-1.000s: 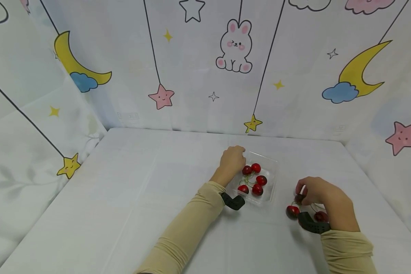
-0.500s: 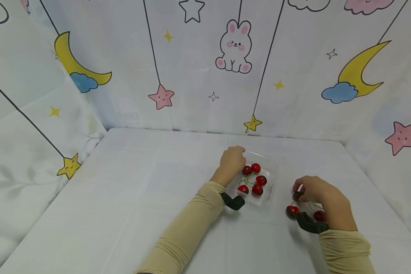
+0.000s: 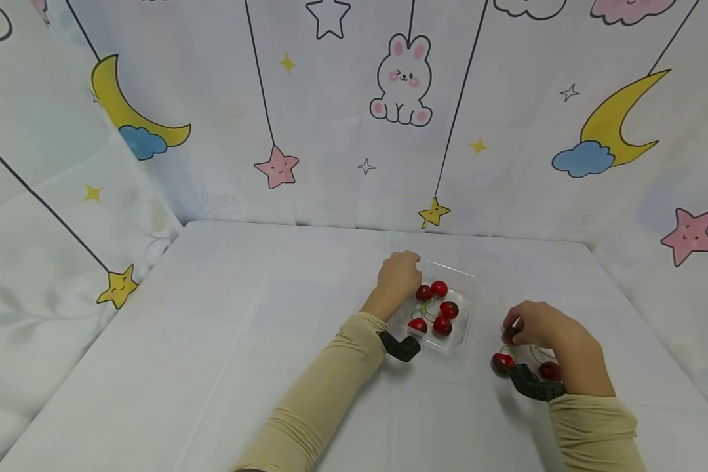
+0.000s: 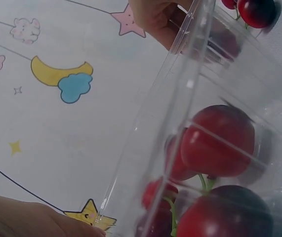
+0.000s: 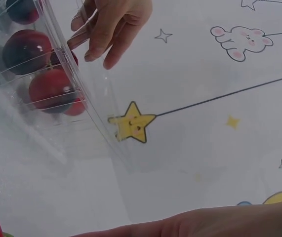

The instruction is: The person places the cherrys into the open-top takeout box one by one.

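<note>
A clear plastic box (image 3: 461, 337) stands on the white table, with several red cherries (image 3: 449, 310) and their green stems lying in it. My left hand (image 3: 400, 275) holds the box at its far left rim; in the right wrist view its fingers (image 5: 100, 37) hang over the wall. Right of the box, my right hand (image 3: 543, 324) pinches a dark red cherry (image 3: 511, 335) between thumb and fingers. Below that hand, a bright red cherry (image 3: 502, 364) and a darker cherry (image 3: 550, 371) lie on the table, the darker one partly hidden by the wrist.
The white tabletop (image 3: 212, 354) stretches left of the arms and in front of the box. A white curtain (image 3: 342, 98) printed with moons, stars and a rabbit hangs behind the table. Black wrist-worn devices (image 3: 400, 346) sit at both cuffs.
My right hand has shifted slightly left with the dark cherry between its fingers. The left hand and the box hold their place.
</note>
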A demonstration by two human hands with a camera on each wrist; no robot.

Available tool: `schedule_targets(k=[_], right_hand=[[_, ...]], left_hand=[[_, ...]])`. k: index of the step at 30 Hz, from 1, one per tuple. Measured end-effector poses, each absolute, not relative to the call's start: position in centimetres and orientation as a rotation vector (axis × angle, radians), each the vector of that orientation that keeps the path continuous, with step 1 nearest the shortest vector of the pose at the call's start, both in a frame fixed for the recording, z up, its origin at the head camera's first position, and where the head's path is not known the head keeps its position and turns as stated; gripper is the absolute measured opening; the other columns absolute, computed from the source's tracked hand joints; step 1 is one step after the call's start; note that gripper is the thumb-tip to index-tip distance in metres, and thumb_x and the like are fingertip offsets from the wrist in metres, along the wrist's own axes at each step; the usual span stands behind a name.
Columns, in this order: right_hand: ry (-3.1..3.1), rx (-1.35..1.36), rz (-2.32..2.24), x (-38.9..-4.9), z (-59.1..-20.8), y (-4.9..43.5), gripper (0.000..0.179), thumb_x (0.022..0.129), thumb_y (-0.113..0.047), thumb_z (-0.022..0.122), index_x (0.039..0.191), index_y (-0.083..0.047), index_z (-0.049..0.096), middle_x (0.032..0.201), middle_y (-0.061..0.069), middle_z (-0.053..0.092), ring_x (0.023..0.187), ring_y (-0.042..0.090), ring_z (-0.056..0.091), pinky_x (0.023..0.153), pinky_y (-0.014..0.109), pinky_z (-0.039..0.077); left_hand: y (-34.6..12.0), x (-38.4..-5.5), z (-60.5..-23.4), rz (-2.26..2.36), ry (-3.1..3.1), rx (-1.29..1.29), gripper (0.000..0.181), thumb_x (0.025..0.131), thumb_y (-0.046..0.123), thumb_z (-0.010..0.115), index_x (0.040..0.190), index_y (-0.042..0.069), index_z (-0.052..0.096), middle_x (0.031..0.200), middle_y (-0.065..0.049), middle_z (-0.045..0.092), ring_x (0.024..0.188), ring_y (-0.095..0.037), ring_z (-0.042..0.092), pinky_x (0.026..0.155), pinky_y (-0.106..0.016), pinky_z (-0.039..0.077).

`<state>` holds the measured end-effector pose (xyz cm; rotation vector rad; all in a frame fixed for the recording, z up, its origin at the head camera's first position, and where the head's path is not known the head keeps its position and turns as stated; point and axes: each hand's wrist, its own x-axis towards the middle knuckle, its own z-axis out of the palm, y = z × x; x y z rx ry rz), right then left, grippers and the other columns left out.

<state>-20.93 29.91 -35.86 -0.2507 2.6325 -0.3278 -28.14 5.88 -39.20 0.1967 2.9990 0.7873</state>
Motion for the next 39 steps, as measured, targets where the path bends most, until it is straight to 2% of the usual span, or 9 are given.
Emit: schedule_targets(k=[9,16,21,25,34,39], right_hand=[[2.656,-0.217,-0.348,-20.99,-35.88,30.19,0.023,0.083,-0.005,0.067,0.105,-0.002,0.065,0.095,0.014,0.066,0.090,0.029,0.060,0.077,0.050,0.051],[2.692,-0.249,-0.358,-21.13,-35.74,30.24,0.024,0.083,-0.005,0.066,0.106,0.000,0.061,0.094,0.016,0.065,0.085,0.027,0.060,0.074,0.046,0.050],[2.729,-0.275,-0.348,-21.09,-35.54,30.13,0.029,0.084,-0.006,0.065,0.111,0.003,0.058,0.097,0.019,0.066,0.086,0.028,0.061,0.074,0.046,0.050],[2.748,-0.288,-0.336,-21.07,-35.35,29.87,0.032,0.085,-0.005,0.063,0.115,0.004,0.058,0.098,0.022,0.066,0.087,0.030,0.062,0.076,0.047,0.051],[2.832,-0.351,-0.305,-21.32,-35.18,29.45,0.032,0.085,-0.004,0.061,0.115,0.005,0.062,0.095,0.023,0.066,0.081,0.027,0.060,0.070,0.041,0.051],[2.848,-0.335,-0.309,-21.39,-35.17,29.32,0.033,0.084,-0.004,0.060,0.116,0.004,0.063,0.098,0.025,0.065,0.081,0.028,0.059,0.071,0.043,0.052]], left_hand=[[5.86,-28.19,-39.19,0.770,3.007,0.199,0.035,0.092,0.017,0.058,0.127,0.015,0.062,0.122,-0.001,0.066,0.092,-0.016,0.066,0.074,-0.029,0.056],[5.77,-28.14,-39.19,0.777,3.007,0.205,0.035,0.092,0.016,0.057,0.127,0.015,0.062,0.123,-0.001,0.066,0.092,-0.017,0.066,0.074,-0.030,0.056],[5.74,-28.00,-39.08,0.789,3.009,0.195,0.035,0.092,0.016,0.057,0.127,0.015,0.062,0.123,-0.001,0.066,0.101,-0.019,0.066,0.079,-0.032,0.055],[5.72,-27.93,-39.03,0.804,2.999,0.193,0.035,0.093,0.016,0.057,0.127,0.014,0.061,0.123,-0.002,0.066,0.101,-0.019,0.066,0.079,-0.031,0.056],[5.80,-27.96,-39.04,0.796,3.004,0.198,0.035,0.093,0.016,0.056,0.128,0.014,0.061,0.123,-0.002,0.066,0.103,-0.019,0.065,0.080,-0.032,0.056],[5.95,-27.99,-39.12,0.794,2.997,0.193,0.035,0.093,0.016,0.057,0.127,0.015,0.061,0.123,-0.002,0.066,0.098,-0.017,0.065,0.078,-0.031,0.055]])
